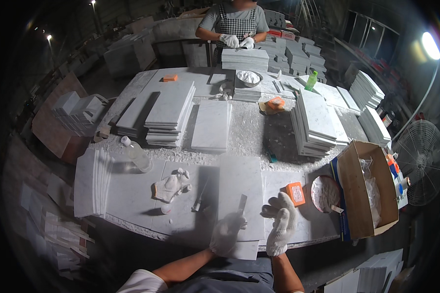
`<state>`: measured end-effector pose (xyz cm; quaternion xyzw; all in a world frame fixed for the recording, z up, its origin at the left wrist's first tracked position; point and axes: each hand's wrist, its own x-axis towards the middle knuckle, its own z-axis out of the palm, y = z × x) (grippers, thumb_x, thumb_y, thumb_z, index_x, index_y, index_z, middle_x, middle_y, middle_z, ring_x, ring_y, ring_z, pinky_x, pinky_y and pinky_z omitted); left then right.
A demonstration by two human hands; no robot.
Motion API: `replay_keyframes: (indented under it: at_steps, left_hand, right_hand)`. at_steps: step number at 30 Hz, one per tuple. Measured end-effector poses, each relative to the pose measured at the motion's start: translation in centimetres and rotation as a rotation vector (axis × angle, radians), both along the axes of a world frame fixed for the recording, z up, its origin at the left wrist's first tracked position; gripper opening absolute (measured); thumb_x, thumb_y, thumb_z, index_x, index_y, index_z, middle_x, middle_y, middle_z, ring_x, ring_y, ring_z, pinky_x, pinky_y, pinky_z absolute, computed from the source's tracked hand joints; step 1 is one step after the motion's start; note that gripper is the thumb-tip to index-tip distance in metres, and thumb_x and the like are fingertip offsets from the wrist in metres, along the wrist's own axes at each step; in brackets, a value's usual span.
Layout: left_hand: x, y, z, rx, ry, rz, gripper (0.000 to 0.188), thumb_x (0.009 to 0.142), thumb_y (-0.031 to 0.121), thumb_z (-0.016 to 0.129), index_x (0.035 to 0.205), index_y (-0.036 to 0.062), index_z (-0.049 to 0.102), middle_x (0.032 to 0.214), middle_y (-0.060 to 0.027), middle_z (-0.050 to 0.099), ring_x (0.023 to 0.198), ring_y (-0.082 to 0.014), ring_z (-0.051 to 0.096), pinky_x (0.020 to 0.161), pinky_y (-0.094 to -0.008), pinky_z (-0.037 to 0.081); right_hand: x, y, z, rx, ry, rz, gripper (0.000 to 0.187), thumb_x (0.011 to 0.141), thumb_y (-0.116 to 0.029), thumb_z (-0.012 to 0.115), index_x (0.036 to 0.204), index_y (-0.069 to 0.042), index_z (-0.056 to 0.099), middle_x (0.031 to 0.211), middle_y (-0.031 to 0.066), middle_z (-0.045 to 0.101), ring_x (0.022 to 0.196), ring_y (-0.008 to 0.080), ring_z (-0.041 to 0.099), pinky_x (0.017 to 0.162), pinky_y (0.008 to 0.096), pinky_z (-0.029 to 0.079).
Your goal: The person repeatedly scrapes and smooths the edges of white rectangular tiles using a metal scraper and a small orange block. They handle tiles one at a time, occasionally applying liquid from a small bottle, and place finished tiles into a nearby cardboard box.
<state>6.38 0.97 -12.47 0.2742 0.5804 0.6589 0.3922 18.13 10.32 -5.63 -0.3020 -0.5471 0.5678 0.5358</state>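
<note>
A pale grey-veined stone tile (239,178) lies at the table's near edge in front of me, its lower end over another tile. My left hand (228,232), in a white knit glove, is closed over the tile's lower left part. A flat, narrow blade like a putty knife (242,202) sticks up from its fingers; the handle is hidden. My right hand (282,219), also gloved, is held beside the tile's right edge with fingers stretched and thumb apart, holding nothing visible. Just beyond it sit an orange box (295,194) and a round dish of white paste (325,193).
At left lie a spare glove (171,186), a clear bottle (138,155) and leaning tiles (92,183). Tile stacks (168,115) (314,122) stand farther back. A cardboard box (364,188) occupies the right edge, near a fan (419,161). Across the table a person (234,29) works with gloved hands.
</note>
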Motion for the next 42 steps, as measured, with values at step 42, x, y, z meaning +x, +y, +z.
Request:
replay_keyframes:
  at_steps: [42]
  left_hand:
    - [1.5, -10.9, 6.0, -0.014, -0.011, 0.292, 0.03, 0.106, 0.02, 0.056, 0.119, -0.006, 0.061, 0.083, -0.0061, 0.074, 0.073, -0.0092, 0.068, 0.065, -0.0221, 0.049]
  right_hand:
    - [-4.8, 1.2, -4.5, 1.06, -1.016, 0.36, 0.081, 0.093, -0.067, 0.051, 0.147, -0.007, 0.05, 0.145, 0.017, 0.051, 0.141, 0.041, 0.04, 0.121, 0.0545, 0.027]
